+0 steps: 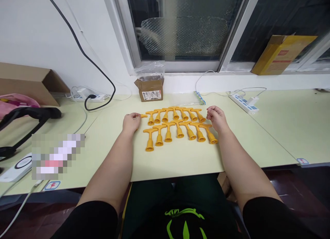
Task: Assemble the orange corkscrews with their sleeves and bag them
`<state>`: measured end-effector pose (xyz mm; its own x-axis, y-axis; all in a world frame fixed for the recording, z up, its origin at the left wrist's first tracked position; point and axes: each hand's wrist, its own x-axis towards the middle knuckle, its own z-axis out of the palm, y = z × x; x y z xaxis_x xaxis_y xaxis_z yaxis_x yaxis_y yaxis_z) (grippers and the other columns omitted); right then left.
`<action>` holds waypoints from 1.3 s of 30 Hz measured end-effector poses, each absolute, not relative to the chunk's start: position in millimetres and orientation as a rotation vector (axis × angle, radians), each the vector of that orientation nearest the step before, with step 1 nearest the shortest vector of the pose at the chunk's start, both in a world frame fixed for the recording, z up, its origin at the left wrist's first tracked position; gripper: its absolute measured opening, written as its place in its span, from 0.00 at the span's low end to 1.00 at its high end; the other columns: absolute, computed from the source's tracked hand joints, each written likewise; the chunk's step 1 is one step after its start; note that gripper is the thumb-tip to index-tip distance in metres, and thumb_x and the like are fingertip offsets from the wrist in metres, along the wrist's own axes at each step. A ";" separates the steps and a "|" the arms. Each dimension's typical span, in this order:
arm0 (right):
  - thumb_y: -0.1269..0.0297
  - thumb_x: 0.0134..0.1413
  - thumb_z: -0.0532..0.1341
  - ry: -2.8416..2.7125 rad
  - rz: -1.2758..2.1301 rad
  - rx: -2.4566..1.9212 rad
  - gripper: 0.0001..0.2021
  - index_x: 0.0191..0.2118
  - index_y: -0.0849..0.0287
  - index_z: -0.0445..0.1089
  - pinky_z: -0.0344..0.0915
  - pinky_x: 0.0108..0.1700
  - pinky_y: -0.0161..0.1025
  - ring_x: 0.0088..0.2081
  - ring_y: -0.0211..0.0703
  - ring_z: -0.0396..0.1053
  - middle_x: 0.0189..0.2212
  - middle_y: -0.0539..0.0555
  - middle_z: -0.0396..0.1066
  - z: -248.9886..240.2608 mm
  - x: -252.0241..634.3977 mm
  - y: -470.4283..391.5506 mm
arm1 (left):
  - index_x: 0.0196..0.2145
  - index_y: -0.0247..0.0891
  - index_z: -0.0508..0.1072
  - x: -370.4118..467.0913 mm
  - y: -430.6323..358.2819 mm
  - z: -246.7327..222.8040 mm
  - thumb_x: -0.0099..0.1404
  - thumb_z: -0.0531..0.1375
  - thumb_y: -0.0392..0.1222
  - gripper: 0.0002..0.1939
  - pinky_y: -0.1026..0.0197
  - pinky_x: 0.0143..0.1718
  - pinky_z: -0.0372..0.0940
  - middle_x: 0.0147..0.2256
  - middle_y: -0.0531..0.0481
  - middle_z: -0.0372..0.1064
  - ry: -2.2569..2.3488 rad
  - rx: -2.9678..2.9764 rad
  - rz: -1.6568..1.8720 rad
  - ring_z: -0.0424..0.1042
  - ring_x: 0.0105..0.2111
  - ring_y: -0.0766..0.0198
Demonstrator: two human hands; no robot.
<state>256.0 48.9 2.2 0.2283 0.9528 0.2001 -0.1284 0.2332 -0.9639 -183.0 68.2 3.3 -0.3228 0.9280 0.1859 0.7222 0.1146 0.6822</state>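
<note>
My left hand (132, 123) pinches a yellow T-handled plastic piece (143, 116) at the left end of the back row. Most of that piece is hidden behind my fingers. Beside it, several matching pieces form two curved rows, a back row (165, 116) and a front row (179, 129). Each has a crossbar on top and a flared, bell-shaped end pointing toward me. My right hand (217, 118) hovers by the right end of the back row, its fingers loosely curled and slightly apart, with nothing visible in them.
Behind the rows stand a small cardboard box (151, 89) and a clear plastic bag (184, 99). Power strips lie at right (243, 102) and left (95, 97). A black cable (89, 58) hangs on the left, above a black padded frame (31, 113). The table's front edge is close to my body.
</note>
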 end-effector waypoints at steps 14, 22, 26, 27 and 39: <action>0.62 0.41 0.65 -0.813 0.828 -1.016 0.08 0.29 0.56 0.66 0.56 0.22 0.29 0.18 0.29 0.55 0.18 0.42 0.60 -15.1 282.4 63.1 | 0.41 0.36 0.80 -179.5 62.6 1.9 0.58 0.60 0.40 0.14 0.58 0.48 0.70 0.48 0.41 0.76 1.881 1.905 0.810 0.76 0.41 0.55; 0.63 0.39 0.64 -0.734 0.828 -1.035 0.07 0.28 0.56 0.67 0.53 0.21 0.29 0.17 0.29 0.54 0.17 0.42 0.60 -18.8 284.3 68.9 | 0.38 0.38 0.80 -182.2 65.5 -1.2 0.57 0.61 0.38 0.11 0.56 0.54 0.68 0.49 0.41 0.76 1.848 1.928 0.882 0.75 0.49 0.51; 0.64 0.39 0.64 -0.679 0.806 -1.031 0.07 0.27 0.56 0.68 0.52 0.20 0.29 0.17 0.29 0.53 0.17 0.42 0.60 -20.1 289.1 69.9 | 0.43 0.38 0.79 -183.3 64.3 0.8 0.59 0.60 0.38 0.14 0.57 0.53 0.69 0.49 0.42 0.77 1.856 1.785 0.921 0.75 0.48 0.54; 0.64 0.39 0.64 -0.661 0.799 -1.031 0.07 0.27 0.56 0.67 0.53 0.20 0.29 0.18 0.29 0.53 0.17 0.42 0.60 -20.9 291.1 70.4 | 0.44 0.38 0.79 -183.7 64.2 1.0 0.60 0.60 0.38 0.15 0.57 0.52 0.69 0.48 0.43 0.77 1.859 1.735 0.950 0.75 0.47 0.55; 0.64 0.44 0.61 -0.406 0.661 -1.047 0.08 0.27 0.55 0.59 0.52 0.21 0.28 0.20 0.30 0.52 0.21 0.42 0.55 -33.3 311.4 86.3 | 0.38 0.34 0.74 -210.4 85.2 -15.9 0.53 0.66 0.34 0.12 0.63 0.38 0.70 0.33 0.49 0.71 1.661 1.076 1.716 0.72 0.31 0.67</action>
<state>311.4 86.3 -33.3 0.7395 0.6732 0.0003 -0.3052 0.3356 -0.8912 -210.4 85.2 -15.9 -0.5520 0.8128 0.1861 0.1597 -0.1161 0.9803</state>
